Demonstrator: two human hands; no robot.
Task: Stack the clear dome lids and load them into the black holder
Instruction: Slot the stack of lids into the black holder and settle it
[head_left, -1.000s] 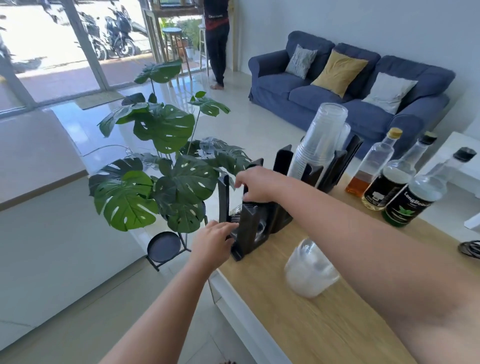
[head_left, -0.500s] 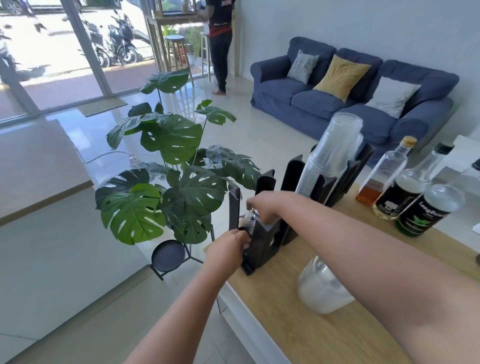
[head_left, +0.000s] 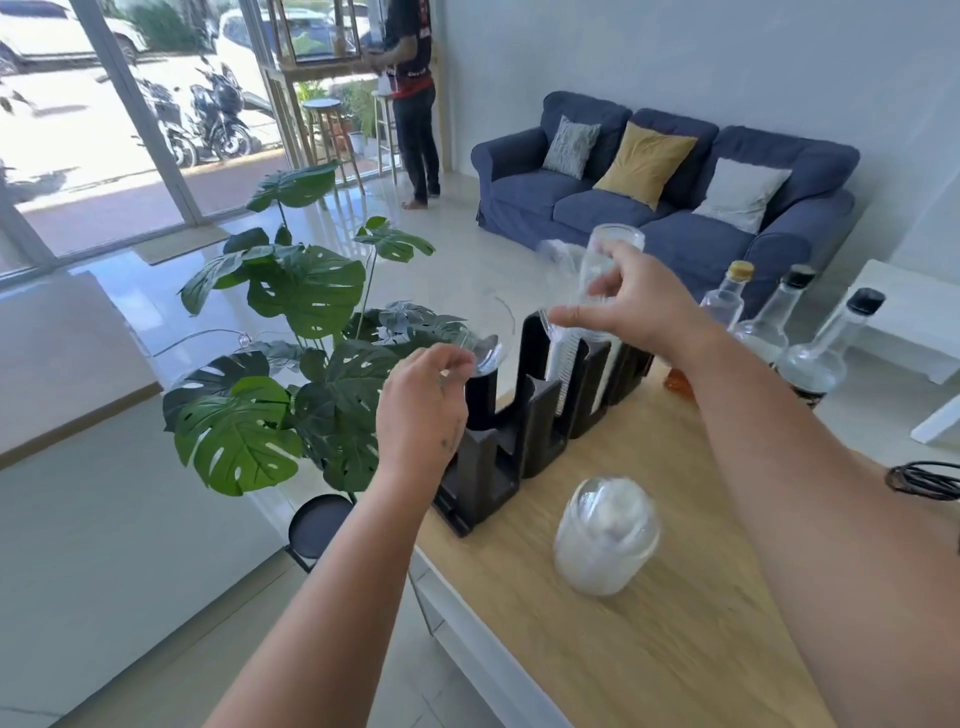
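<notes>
The black holder (head_left: 488, 467) stands along the left edge of the wooden counter, and a tall stack of clear cups (head_left: 613, 244) leans in one of its rear slots. My left hand (head_left: 423, 405) pinches one clear dome lid (head_left: 488, 338) just above the holder's front post. My right hand (head_left: 639, 306) is raised in front of the cup stack with its fingers spread. A blurred clear shape (head_left: 558, 254) sits at its fingertips, and I cannot tell whether it is held. A stack of clear dome lids (head_left: 605, 540) lies on the counter (head_left: 649, 649) in front of the holder.
Three syrup bottles (head_left: 810, 353) stand at the counter's far right, with a coiled black cable (head_left: 924, 480) beyond my right arm. A large monstera plant (head_left: 291, 364) on a small black stand crowds the counter's left edge. A person stands far off by the glass doors.
Both hands have lifted out of the holder's front slot. My left hand now holds a dome lid above it, and my right hand has risen to the cup stack.
</notes>
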